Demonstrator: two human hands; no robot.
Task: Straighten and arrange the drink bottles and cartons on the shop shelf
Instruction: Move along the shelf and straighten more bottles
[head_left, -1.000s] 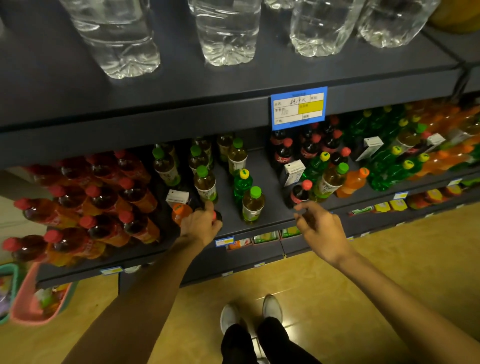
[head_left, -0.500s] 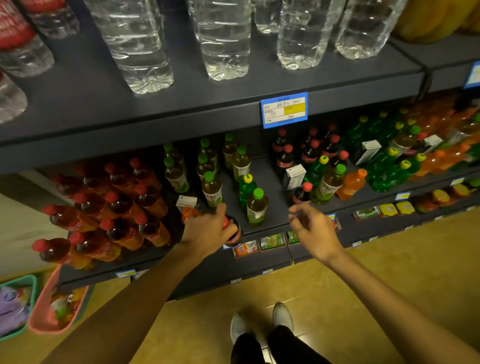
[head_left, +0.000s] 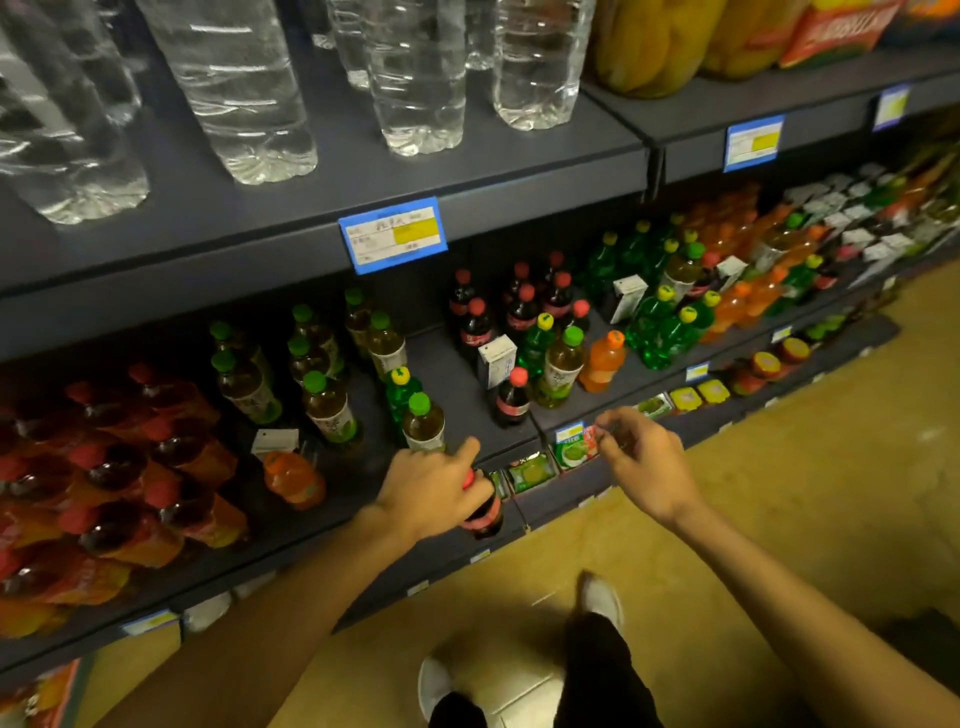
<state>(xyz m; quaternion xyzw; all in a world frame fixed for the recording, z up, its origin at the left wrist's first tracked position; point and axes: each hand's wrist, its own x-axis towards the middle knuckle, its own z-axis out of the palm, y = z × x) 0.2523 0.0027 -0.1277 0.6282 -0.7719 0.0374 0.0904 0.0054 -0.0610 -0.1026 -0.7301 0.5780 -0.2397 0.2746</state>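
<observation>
I see the left hand at the front edge of the middle shelf, its fingers curled round the neck of a dark cola bottle with a red cap and red label, the forefinger stretched out toward the shelf; the bottle sits at the very front edge, partly over the lip, and I cannot tell whether it is standing on the shelf or lifted; the right hand hovers just right of it, in front of the shelf's front edge, holding nothing, its fingers loosely bent and the fingertips drawn near one another; just behind the left hand stands a green-capped tea bottle, with a green bottle with a yellow cap behind that; toward the left of the shelf an orange bottle lies tilted near the front edge, a small white carton just behind it, and rows of red-capped bottles fill the left end; right of centre a lone cola bottle stands near the front edge, a white carton behind it, beside a tea bottle and an upright orange bottle; a blue price tag is fixed to the front edge of the upper shelf, which carries clear water bottles; below, my view takes in white shoes on the yellowish floor.
</observation>
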